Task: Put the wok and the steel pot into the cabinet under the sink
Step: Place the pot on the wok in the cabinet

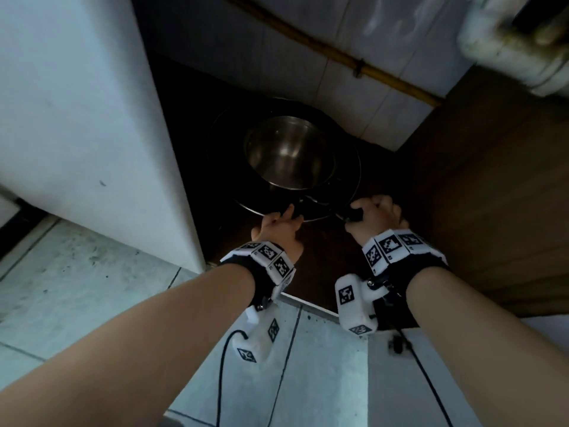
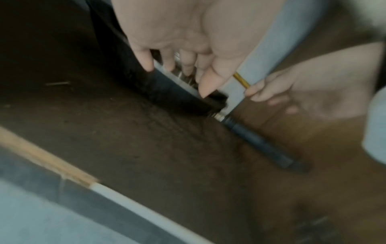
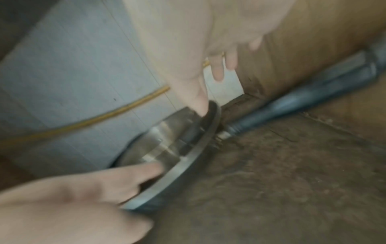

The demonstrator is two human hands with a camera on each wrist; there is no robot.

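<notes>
A dark wok (image 1: 221, 167) sits on the brown cabinet floor (image 1: 323, 260) with the steel pot (image 1: 286, 152) standing upright inside it. My left hand (image 1: 278, 224) pinches the wok's near rim (image 3: 188, 161), fingers inside and thumb outside. My right hand (image 1: 374, 211) hovers by the rim where the handle joins. Its fingers hang loosely curled and its thumb touches the rim. The wok's black handle (image 2: 261, 140) lies free on the floor, pointing away from the wok, with no hand around it. Both wrist views are blurred.
A white panel (image 1: 92, 118) stands close on the left and a wooden side wall (image 1: 492, 195) on the right. The white tiled back wall (image 1: 354, 103) carries a yellow pipe (image 1: 338, 53). A white drain fitting (image 1: 517, 35) hangs at top right. Pale floor tiles (image 1: 92, 288) lie in front.
</notes>
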